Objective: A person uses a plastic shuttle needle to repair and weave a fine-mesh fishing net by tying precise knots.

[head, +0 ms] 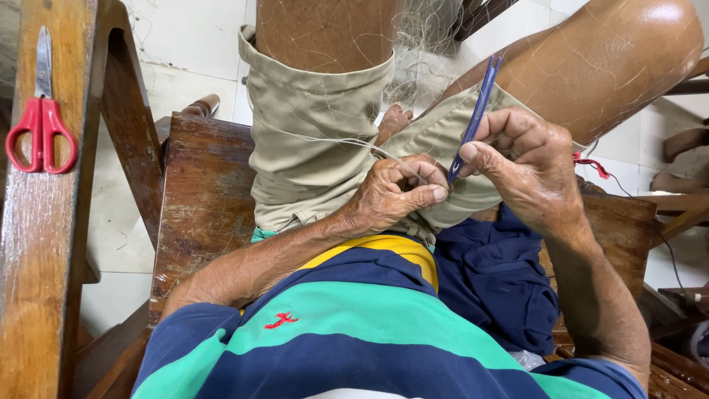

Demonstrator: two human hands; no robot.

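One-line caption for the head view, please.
Seated on a wooden chair, right hand works a blue netting needle while left hand pinches fine net line; red scissors rest on the armrest.

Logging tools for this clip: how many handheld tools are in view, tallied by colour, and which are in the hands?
Blue netting needle: 1, gripped in the right hand
Red-handled scissors: 1, lying on the wooden armrest, untouched
Total: 2
The left hand holds no tool; it pinches the fine pale net line.
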